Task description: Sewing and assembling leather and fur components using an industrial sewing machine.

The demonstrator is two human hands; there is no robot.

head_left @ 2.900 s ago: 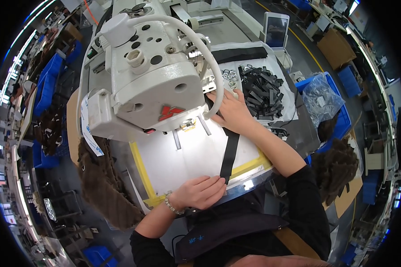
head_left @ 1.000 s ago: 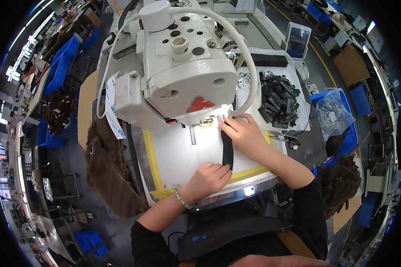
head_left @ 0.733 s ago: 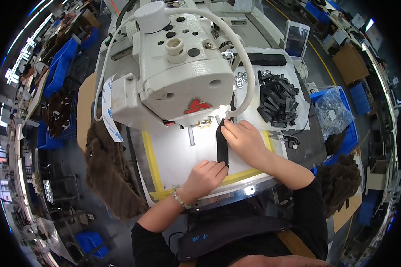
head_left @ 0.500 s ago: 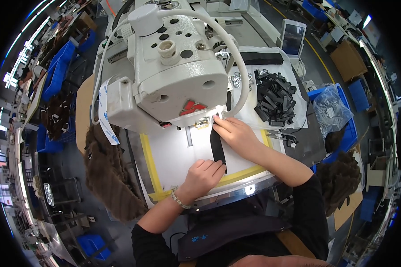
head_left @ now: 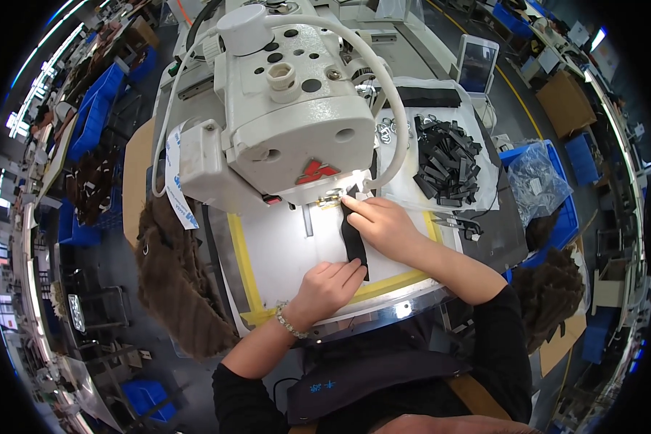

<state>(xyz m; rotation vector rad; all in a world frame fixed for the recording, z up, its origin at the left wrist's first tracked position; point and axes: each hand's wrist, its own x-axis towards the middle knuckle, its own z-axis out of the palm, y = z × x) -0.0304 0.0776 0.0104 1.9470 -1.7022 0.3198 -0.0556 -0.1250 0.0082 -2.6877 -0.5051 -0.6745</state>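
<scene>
A black fabric strap [head_left: 353, 244] lies lengthwise on the white work plate [head_left: 282, 253] of a large sewing machine [head_left: 296, 126]. My left hand [head_left: 328, 289], with a beaded bracelet at its wrist, has its curled fingers on the strap's near end. My right hand [head_left: 385, 228] reaches in from the right, its fingers close together on the strap's far part. The right fingertips are beside the brass-coloured clamp parts [head_left: 330, 198] under the lit machine head. The strap's far end is hidden by my fingers and the machine.
Right of the machine lie a pile of short black strap pieces [head_left: 448, 160], metal rings [head_left: 387, 132] and small scissors [head_left: 464, 226]. Brown furry fabric [head_left: 177, 289] hangs at the left. A blue bin with clear plastic [head_left: 537, 181] stands right. A screen [head_left: 477, 64] is behind.
My right fingertips have shifted slightly left and nearer along the strap, beside the clamp. The strap now bows a little. My left hand stays at its near end.
</scene>
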